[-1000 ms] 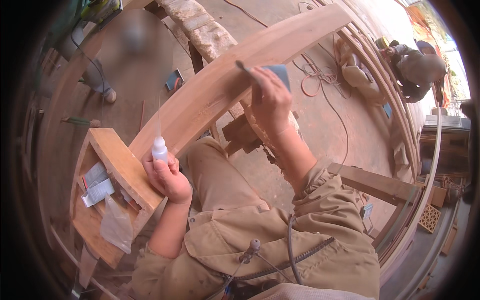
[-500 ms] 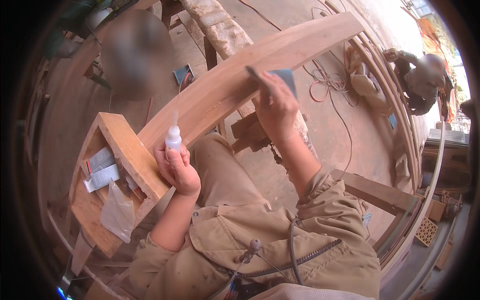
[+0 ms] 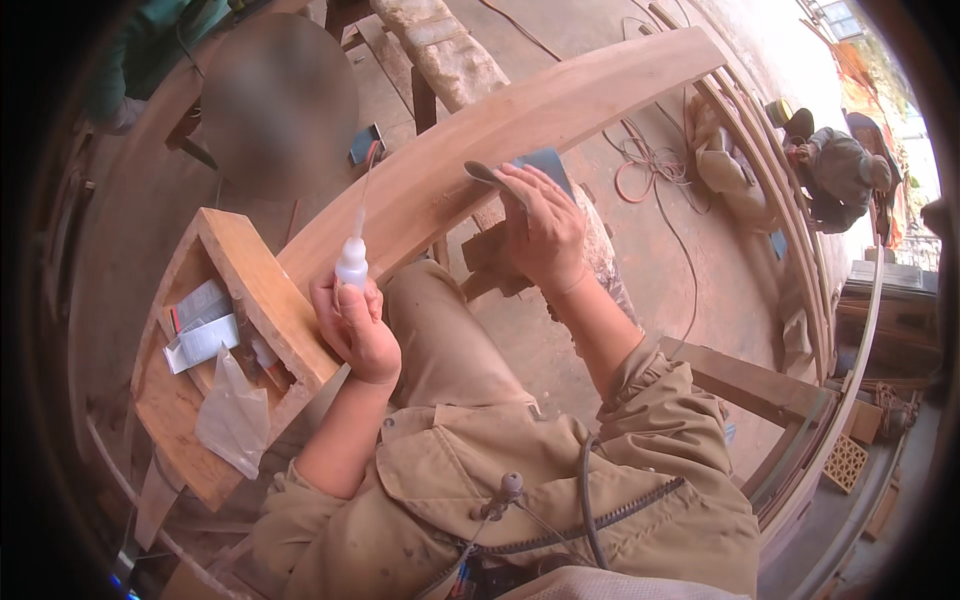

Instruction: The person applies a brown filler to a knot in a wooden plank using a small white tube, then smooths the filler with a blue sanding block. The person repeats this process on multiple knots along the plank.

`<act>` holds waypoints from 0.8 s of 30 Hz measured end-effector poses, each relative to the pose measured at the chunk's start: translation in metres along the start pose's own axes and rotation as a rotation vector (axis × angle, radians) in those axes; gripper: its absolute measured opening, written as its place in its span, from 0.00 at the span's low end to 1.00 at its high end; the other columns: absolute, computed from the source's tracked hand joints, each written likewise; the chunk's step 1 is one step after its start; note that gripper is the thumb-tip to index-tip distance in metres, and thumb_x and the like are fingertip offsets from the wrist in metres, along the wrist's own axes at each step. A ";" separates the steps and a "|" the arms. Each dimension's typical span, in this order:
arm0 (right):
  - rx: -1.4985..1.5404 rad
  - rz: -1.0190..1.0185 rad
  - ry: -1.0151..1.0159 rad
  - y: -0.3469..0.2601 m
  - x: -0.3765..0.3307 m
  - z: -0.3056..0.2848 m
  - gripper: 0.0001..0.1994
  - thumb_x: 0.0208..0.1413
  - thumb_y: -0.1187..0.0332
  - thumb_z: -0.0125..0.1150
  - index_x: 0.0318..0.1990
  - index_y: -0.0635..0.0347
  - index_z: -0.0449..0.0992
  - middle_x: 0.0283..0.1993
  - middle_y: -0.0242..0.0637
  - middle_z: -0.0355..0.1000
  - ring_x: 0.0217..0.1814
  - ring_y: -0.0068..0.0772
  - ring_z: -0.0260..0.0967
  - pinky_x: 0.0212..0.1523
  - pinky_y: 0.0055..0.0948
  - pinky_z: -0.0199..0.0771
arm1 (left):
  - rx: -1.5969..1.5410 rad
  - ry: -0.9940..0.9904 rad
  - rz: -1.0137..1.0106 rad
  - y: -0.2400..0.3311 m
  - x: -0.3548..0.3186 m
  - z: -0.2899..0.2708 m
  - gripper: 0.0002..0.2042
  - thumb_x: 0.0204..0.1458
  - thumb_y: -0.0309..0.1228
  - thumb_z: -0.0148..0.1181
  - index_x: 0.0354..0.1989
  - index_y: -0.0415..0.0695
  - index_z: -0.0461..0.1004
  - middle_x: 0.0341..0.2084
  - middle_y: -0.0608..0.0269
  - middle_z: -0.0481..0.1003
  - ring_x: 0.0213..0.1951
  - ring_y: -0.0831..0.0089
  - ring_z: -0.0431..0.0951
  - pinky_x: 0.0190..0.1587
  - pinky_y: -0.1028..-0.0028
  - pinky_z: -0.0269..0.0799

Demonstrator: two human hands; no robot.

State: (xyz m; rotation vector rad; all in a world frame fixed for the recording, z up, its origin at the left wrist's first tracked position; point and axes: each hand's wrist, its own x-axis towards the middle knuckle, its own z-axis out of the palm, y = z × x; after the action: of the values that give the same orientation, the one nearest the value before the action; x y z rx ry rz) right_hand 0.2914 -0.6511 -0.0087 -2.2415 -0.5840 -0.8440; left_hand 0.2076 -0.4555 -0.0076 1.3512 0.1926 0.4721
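Observation:
My left hand [image 3: 358,332] is closed around a small white squeeze bottle [image 3: 351,266], held upright with its long thin nozzle pointing up. A curved, pale wooden plank [image 3: 590,95] slants across in front of me, rising to the far right. My right hand [image 3: 548,225] presses a folded sheet of dark sandpaper [image 3: 545,168] against the plank's near edge; the sheet's grey end curls up beside the fingers. Left of my left hand sits an open wooden box [image 3: 262,300] with small packets [image 3: 203,335] and a clear plastic bag [image 3: 235,415] in it.
A dusty beam [image 3: 440,50] supports the plank from beneath. Coiled hoses [image 3: 655,175] lie on the floor beyond. Long curved wooden strips [image 3: 770,210] run along the right, with a crouching person [image 3: 840,175] behind them. Someone in green [image 3: 150,55] is at the upper left.
My right hand has slid a little left and nearer along the plank with the sandpaper. The bottle has shifted slightly right. The person at the right has bent over; the green sleeve shows more.

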 end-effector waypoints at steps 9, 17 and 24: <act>0.025 -0.023 -0.043 -0.027 -0.003 0.011 0.13 0.46 0.79 0.58 0.42 0.62 0.77 0.42 0.44 0.77 0.47 0.41 0.76 0.54 0.38 0.75 | -0.004 0.020 0.011 0.000 -0.003 0.002 0.16 0.61 0.45 0.45 0.39 0.43 0.63 0.22 0.72 0.61 0.23 0.85 0.57 0.23 0.84 0.50; -0.308 0.197 0.105 0.074 0.024 -0.023 0.08 0.53 0.74 0.60 0.41 0.60 0.77 0.39 0.44 0.77 0.43 0.45 0.76 0.47 0.34 0.77 | -0.009 0.020 -0.021 0.006 -0.004 0.001 0.16 0.61 0.46 0.45 0.38 0.43 0.63 0.22 0.71 0.61 0.24 0.85 0.57 0.24 0.83 0.51; 0.073 0.013 -0.081 -0.054 -0.001 0.032 0.17 0.45 0.78 0.57 0.45 0.63 0.76 0.46 0.44 0.76 0.53 0.41 0.73 0.59 0.41 0.68 | -0.120 -0.232 -0.052 0.013 -0.044 0.009 0.22 0.60 0.47 0.49 0.47 0.37 0.63 0.28 0.67 0.67 0.26 0.83 0.62 0.28 0.84 0.59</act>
State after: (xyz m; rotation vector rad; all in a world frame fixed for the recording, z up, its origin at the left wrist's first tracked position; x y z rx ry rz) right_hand 0.2713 -0.5918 -0.0053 -2.2184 -0.6269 -0.7165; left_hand 0.1691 -0.4805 0.0009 1.2690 0.0081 0.2757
